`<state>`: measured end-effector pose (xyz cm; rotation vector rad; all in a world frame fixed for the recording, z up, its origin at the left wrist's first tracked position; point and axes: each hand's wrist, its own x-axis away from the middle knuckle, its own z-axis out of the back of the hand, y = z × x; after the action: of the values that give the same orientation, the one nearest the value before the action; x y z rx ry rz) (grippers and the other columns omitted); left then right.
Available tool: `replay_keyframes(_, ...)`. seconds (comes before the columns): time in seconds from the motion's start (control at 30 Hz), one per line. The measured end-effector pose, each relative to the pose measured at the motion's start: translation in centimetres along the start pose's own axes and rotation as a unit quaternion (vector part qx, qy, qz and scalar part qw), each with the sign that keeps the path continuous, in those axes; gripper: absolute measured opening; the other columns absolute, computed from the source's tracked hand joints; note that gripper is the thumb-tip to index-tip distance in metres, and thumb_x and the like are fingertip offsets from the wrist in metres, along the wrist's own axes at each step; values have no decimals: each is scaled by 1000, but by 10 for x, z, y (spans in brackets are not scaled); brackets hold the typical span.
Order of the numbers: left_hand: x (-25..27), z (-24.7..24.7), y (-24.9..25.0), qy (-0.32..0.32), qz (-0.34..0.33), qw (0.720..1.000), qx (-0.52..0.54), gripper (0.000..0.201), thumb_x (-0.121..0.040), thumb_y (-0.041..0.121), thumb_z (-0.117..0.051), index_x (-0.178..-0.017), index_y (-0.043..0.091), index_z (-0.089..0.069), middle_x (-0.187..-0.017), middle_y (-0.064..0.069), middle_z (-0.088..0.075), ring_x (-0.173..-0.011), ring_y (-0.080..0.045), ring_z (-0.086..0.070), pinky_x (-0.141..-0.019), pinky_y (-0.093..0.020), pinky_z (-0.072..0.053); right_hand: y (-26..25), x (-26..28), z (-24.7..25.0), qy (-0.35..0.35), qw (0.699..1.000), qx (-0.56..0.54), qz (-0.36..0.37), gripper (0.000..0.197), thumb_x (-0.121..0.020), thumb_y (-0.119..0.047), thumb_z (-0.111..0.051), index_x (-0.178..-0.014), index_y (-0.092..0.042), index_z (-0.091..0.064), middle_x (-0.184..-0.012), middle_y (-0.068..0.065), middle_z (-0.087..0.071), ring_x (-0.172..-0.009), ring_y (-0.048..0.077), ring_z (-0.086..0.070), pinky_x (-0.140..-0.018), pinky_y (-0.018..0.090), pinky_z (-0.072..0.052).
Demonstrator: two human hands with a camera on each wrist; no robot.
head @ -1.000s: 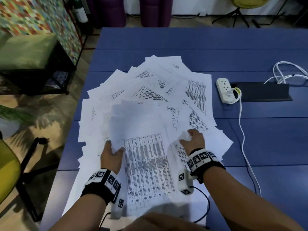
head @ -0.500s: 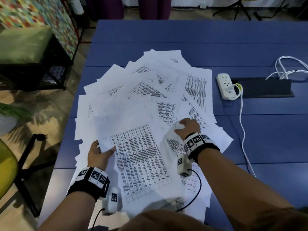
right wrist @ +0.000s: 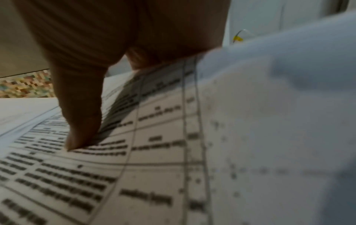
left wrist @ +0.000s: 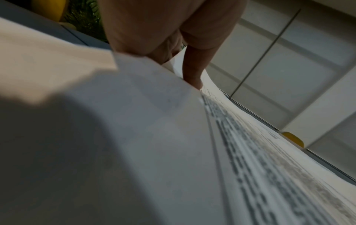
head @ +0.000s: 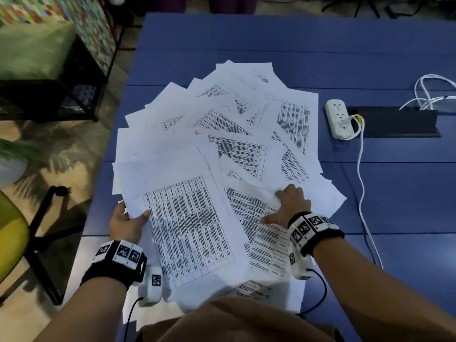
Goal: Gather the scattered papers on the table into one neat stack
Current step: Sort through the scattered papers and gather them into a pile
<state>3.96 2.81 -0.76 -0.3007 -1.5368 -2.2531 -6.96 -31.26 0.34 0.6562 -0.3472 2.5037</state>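
Printed tables on papers (head: 190,233) too blurred to read.

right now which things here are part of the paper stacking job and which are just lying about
Part of the job:
scattered papers
top sheet, gripped by left hand
right hand, pinching a sheet

Lying about:
power strip
white cable
yellow chair

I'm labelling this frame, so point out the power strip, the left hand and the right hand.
power strip (head: 338,119), head view, middle of its white body.
left hand (head: 125,224), head view, back of the hand.
right hand (head: 292,206), head view, back of the hand.
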Motion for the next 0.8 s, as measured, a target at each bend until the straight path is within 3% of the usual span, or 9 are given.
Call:
replay_keyframes(0.17, 13, 6, 6, -17, 25, 999, 11, 41, -90, 0, -64, -128, -7, -53, -126, -26, -58, -116, -39, -57, -83, -31, -38, -9, 4, -1, -7, 984, -179, 16, 77, -62, -30, -87, -121, -14, -40, -115, 8, -53, -91, 25, -56, -77, 32, -47)
replay_keyframes(0.27, 4, 9, -6, -32, 28, 999, -3, 36, -90, 6, -66, -122, -7, -59, -122, -24, -62, -115, -37, -59, -85, -33, -41, -14, 9, 5, -28, 981, -193, 19, 53, -77, -25, -77, -120, -12, -49, -110, 4, -59, -98, 25, -56, -84, 31, -47)
replay_keyframes(0.33, 0, 9, -11, -31, 26, 999, -11, 33, -90, 9, -67, -119, -5, -61, -117, -17, -65, -109, -32, -61, -87, -35, -43, -14, 12, 21, 20, 987, -159, 16, 36, -84, -27, -68, -115, -12, -58, -110, 4, -62, -104, 28, -58, -89, 33, -46)
replay_keyframes(0.4, -5, 7, -18, -39, 27, 999, 2, 34, -87, 18, -73, -112, -3, -64, -111, -13, -67, -102, -28, -63, -86, -39, -47, -12, 16, 45, 111, 985, -135, 7, 28, -86, -27, -62, -111, -14, -61, -110, 10, -66, -102, 30, -60, -83, 33, -47)
replay_keyframes(0.5, -8, -3, -26, -49, 30, 998, -5, 63, -76, 44, -78, -105, -8, -58, -106, -29, -65, -101, -40, -62, -90, -53, -50, -14, 28, 89, 233, 960, -151, 33, 25, -87, -26, -60, -109, -15, -62, -104, 12, -67, -96, 32, -62, -75, 34, -47)
replay_keyframes(0.53, -7, -7, -25, -52, 28, 998, 7, 53, -81, 37, -76, -92, -10, -54, -92, -30, -61, -91, -39, -60, -84, -48, -49, -16, 35, 104, 278, 944, -167, 56, 20, -86, -24, -59, -105, -17, -63, -95, 10, -68, -89, 32, -63, -70, 33, -48)
replay_keyframes(0.6, -1, -13, -18, -41, 25, 999, -3, 42, -89, 19, -70, -68, 7, -35, -66, -9, -37, -70, -23, -41, -65, -35, -33, -24, 51, 131, 354, 895, -248, 109, 11, -84, -18, -61, -94, -22, -62, -74, 2, -65, -70, 25, -62, -61, 31, -48)
replay_keyframes(0.67, 1, -19, -15, -56, 19, 998, -17, 41, -92, 18, -66, -74, 8, -31, -70, -3, -28, -75, -19, -33, -62, -33, -26, -34, 66, 149, 373, 827, -387, 164, 15, -80, -12, -66, -86, -25, -64, -69, -8, -62, -63, 11, -57, -61, 29, -48)
replay_keyframes(0.8, -2, -25, -11, -87, -1, 994, -61, 40, -92, 25, -66, -82, 7, -31, -74, -6, -31, -79, -23, -37, -70, -35, -31, -49, 89, 165, 343, 716, -567, 218, 30, -78, 1, -71, -90, -25, -64, -88, -1, -70, -80, 10, -65, -71, 27, -54)
